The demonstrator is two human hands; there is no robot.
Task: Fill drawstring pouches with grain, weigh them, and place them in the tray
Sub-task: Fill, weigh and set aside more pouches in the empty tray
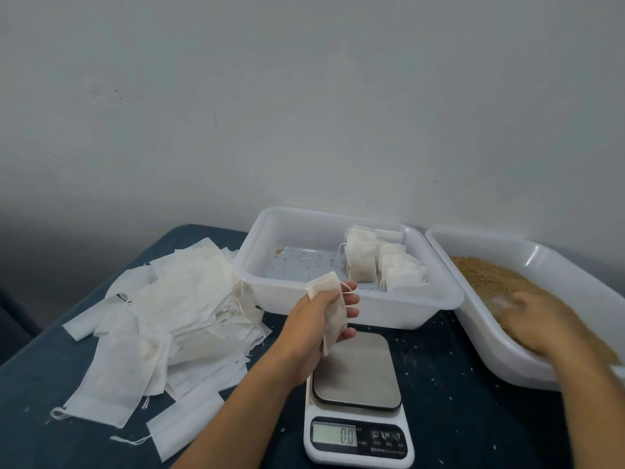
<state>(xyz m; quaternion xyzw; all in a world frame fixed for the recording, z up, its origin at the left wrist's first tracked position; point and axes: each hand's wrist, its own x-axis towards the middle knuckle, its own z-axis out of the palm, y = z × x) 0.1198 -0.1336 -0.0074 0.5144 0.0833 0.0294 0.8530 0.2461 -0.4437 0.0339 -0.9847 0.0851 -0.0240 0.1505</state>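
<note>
Scale reads 0.0, bare. Left hand grips pouch above it — long axis vertical. Right hand, blurred in grain, rightward — grip unclear. Tray behind.

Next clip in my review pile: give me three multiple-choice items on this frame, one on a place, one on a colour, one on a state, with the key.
1. Where do the filled pouches stand?
A. on the scale
B. at the right end of the middle tray
C. in the grain tray

2. What colour is the tabletop?
A. dark blue
B. red
C. white

3. What does the scale display read?
A. 25.0
B. blank
C. 0.0

Key: 1 B, they cluster against that tray's right wall. 2 A, dark blue shows between the things. 3 C, the platform is bare; the left hand holds a pouch above it, and the right hand is in the grain.
</note>
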